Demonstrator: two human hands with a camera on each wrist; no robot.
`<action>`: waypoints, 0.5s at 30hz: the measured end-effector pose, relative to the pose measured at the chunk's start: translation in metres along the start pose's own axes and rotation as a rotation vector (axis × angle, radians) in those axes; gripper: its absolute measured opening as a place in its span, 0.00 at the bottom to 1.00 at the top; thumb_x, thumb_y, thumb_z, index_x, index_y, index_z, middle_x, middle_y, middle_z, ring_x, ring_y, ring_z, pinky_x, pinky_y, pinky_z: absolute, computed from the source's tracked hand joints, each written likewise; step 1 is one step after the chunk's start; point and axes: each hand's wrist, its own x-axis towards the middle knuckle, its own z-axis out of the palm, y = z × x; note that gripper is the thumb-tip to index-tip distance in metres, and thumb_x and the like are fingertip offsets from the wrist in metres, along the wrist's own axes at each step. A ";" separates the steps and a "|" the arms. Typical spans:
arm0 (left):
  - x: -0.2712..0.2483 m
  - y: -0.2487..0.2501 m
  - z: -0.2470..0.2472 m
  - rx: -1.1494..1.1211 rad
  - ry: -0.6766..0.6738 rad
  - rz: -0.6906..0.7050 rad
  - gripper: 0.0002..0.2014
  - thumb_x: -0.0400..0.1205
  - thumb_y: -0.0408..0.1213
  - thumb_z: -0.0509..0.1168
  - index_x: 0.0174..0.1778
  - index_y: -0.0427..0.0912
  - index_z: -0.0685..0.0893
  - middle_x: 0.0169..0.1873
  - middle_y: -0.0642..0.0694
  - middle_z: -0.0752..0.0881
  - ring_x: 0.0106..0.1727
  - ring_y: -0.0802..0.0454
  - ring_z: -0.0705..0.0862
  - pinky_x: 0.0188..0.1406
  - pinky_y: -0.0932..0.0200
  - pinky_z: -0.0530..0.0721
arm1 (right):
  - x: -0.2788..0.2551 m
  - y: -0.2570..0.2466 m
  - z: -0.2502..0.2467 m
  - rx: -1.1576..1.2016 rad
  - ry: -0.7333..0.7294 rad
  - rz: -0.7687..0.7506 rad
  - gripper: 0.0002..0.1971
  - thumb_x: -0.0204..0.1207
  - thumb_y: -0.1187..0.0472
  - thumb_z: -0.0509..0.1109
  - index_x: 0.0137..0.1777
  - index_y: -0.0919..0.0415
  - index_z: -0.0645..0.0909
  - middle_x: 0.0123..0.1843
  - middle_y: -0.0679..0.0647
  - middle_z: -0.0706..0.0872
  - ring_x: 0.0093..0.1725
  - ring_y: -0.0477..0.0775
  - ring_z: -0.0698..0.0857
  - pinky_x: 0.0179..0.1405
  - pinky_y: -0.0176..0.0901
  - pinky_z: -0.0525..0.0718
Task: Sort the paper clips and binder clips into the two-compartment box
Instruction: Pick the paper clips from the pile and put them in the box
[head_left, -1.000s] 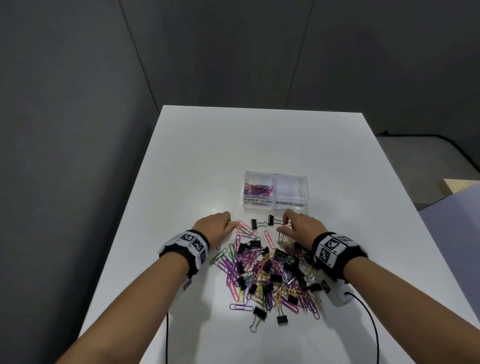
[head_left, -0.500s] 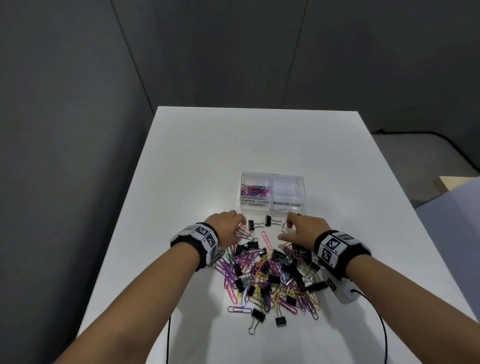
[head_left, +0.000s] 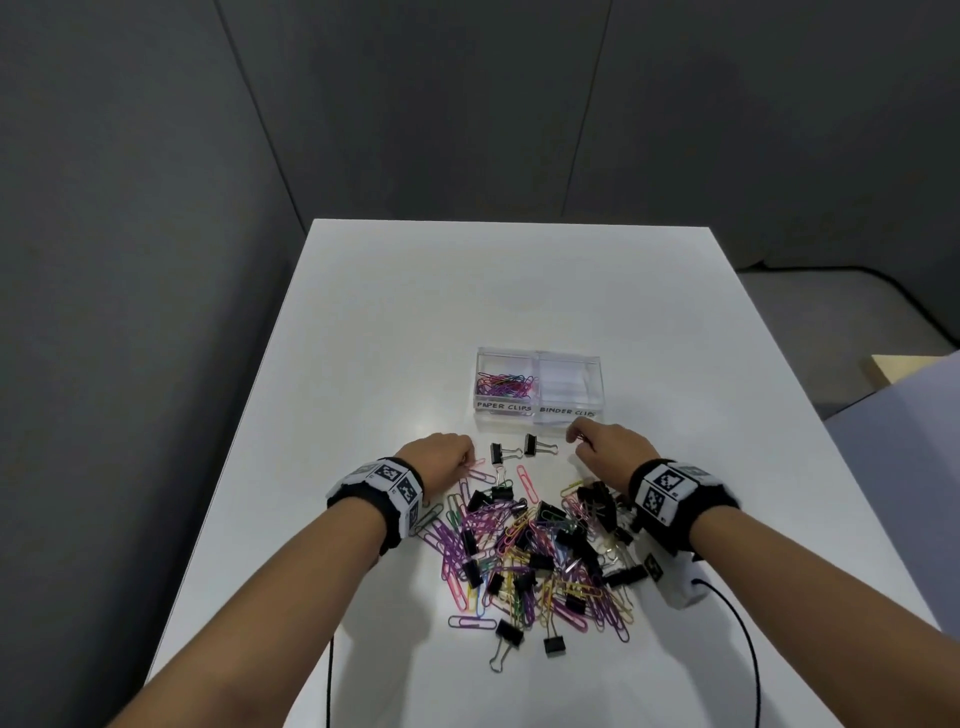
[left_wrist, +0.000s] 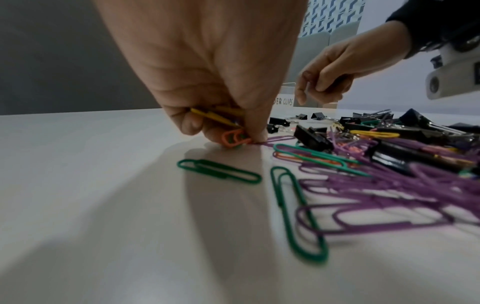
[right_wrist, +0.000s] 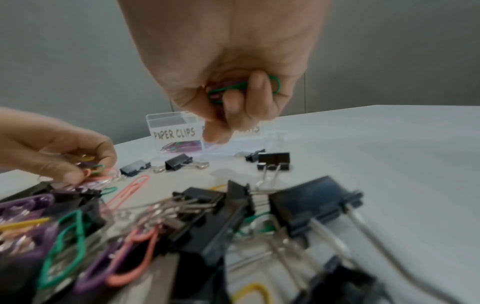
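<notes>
Left hand (left_wrist: 207, 67) at pile edge on table (head_left: 415, 312), grip pinching orange paper clip (left_wrist: 235, 138); right hand (right_wrist: 233, 67) raised, grip curled round green paper clip (right_wrist: 244, 86).

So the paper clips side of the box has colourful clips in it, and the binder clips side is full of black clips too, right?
Not quite. The paper clips side of the box does hold colourful clips, but the binder clips side has no black clips in it. The head view shows this; the black binder clips still lie on the table.
</notes>
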 end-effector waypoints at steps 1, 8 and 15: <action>-0.002 -0.001 -0.001 -0.016 -0.005 -0.015 0.11 0.85 0.37 0.55 0.61 0.39 0.77 0.61 0.41 0.80 0.61 0.43 0.80 0.59 0.54 0.76 | 0.000 0.003 -0.001 -0.008 -0.026 0.001 0.13 0.82 0.61 0.52 0.63 0.55 0.72 0.34 0.50 0.78 0.32 0.52 0.75 0.29 0.42 0.69; -0.013 -0.010 -0.003 -0.091 -0.013 -0.110 0.14 0.87 0.35 0.48 0.64 0.34 0.72 0.62 0.35 0.78 0.57 0.39 0.80 0.60 0.49 0.76 | -0.007 0.006 -0.002 -0.025 -0.134 -0.051 0.06 0.82 0.62 0.51 0.48 0.54 0.68 0.44 0.53 0.79 0.42 0.55 0.76 0.33 0.43 0.69; -0.034 -0.030 -0.001 -0.070 0.018 -0.203 0.15 0.87 0.41 0.47 0.61 0.37 0.71 0.51 0.37 0.85 0.44 0.45 0.77 0.52 0.50 0.78 | -0.006 0.001 0.008 -0.197 -0.153 -0.059 0.11 0.79 0.55 0.62 0.57 0.57 0.78 0.60 0.54 0.83 0.57 0.55 0.82 0.48 0.43 0.77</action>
